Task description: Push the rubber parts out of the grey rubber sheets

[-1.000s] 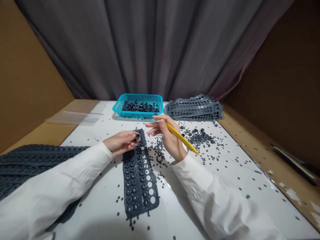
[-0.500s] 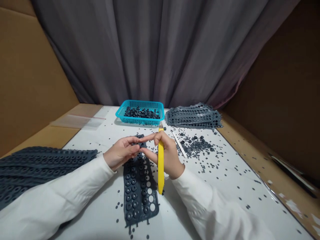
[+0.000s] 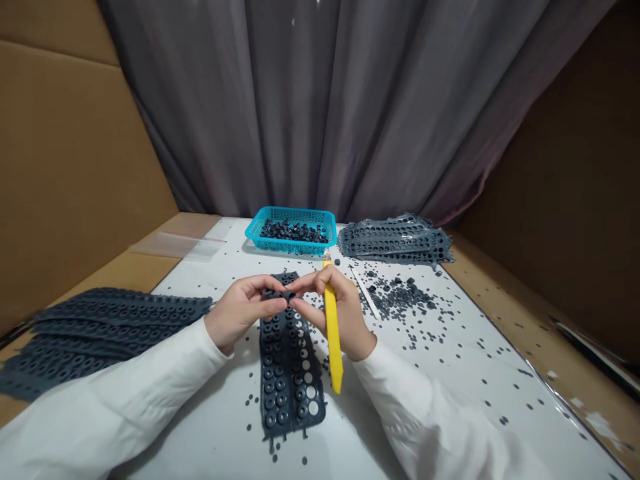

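A dark rubber sheet (image 3: 287, 373) with rows of rings lies on the white table, with round holes open along its right side. Over its far part, my left hand (image 3: 245, 310) pinches a small dark rubber piece (image 3: 289, 295). The fingertips of my right hand (image 3: 337, 307) meet the same piece from the right. That hand also holds a yellow-handled cutter (image 3: 332, 340), its blade pointing away, held against the palm.
A blue basket (image 3: 255, 241) of small dark parts stands at the back. Punched sheets (image 3: 395, 238) lie to its right, ringed sheets (image 3: 115, 327) at left. A white stick (image 3: 366, 293) lies beside scattered dark bits (image 3: 400, 298). Clear plastic bags (image 3: 175, 245) lie back left.
The view has shifted, so the table's things appear slightly further right. My fingertips have come closer together, and the small dark piece now shows between them.
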`<action>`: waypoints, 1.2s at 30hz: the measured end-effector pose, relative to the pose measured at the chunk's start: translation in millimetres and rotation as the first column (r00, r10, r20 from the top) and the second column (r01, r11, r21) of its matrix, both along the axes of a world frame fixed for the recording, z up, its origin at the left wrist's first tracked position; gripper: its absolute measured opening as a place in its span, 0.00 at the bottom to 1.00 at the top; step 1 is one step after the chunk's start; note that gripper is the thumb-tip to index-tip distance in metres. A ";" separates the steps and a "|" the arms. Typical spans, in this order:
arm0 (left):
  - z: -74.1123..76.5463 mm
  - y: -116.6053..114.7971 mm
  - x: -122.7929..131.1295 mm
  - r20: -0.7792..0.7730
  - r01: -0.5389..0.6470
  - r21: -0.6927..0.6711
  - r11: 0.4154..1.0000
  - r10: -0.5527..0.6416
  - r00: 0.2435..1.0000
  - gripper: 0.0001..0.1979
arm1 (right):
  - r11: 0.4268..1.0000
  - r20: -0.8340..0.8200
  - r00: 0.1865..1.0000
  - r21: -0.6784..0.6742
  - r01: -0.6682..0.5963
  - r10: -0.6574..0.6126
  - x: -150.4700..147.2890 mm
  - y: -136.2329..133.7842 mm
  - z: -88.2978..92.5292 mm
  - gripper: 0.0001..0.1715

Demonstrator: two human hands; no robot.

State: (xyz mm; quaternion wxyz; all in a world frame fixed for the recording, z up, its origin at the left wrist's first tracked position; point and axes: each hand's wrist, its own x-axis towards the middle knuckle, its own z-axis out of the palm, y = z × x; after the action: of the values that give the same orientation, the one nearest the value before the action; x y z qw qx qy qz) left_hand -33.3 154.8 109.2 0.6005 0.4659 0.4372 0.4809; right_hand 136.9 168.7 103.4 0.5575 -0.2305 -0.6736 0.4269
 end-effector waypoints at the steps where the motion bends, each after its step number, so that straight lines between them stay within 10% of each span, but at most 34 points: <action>1: 0.1 -0.8 0.3 0.025 -0.004 -0.021 1.000 0.004 1.000 0.17 | 1.000 -0.016 1.000 -0.023 -0.012 0.012 -0.8 -0.2 -0.2 0.20; 9: -1.2 -4.0 10.5 0.191 0.045 -0.108 0.993 -0.023 0.981 0.19 | 0.938 -0.208 0.972 -0.302 -0.170 0.110 -3.6 6.3 -3.8 0.26; 16: -2.4 -9.3 24.4 0.536 0.199 -0.463 0.864 0.093 0.839 0.09 | 0.917 -0.235 0.963 -0.339 -0.211 0.134 -1.5 11.1 -6.4 0.25; 23: -3.1 -6.1 23.9 0.579 0.213 -0.507 0.835 0.148 0.802 0.14 | 0.937 -0.111 0.986 -0.314 -0.152 0.123 0.2 14.3 -11.0 0.25; 31: -22.4 18.7 17.9 0.229 0.124 -0.259 0.958 -0.063 0.971 0.16 | 0.998 0.247 0.969 -0.061 0.007 0.009 11.5 21.2 -5.8 0.18; 36: -23.5 93.4 -0.6 -0.076 0.009 0.072 0.997 -0.003 0.997 0.12 | 0.991 0.219 0.967 -0.016 0.136 -0.129 27.9 38.8 -2.7 0.16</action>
State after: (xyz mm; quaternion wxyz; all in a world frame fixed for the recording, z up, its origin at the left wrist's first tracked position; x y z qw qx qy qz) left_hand -33.9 248.2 85.7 0.5676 0.5067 0.4405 0.4765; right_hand 164.8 207.5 100.7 0.5042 -0.3288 -0.7068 0.3716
